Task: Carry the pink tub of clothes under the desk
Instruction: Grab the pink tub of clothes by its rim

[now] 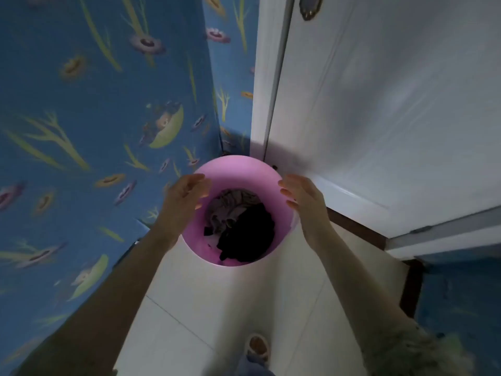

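While the pink tub (pixel 233 169) of clothes (pixel 241 226) sits on the floor by the door at twelve o'clock, left hand (pixel 187 195) and right hand (pixel 303 199) hover spread at nine and three, nothing gripped, no desk visible, the whole carry remaining.

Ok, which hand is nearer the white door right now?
Right. The right hand is at the pink tub's rim on the side next to the white door. The left hand is at the opposite rim, beside the blue wallpapered wall. Both hands are open.
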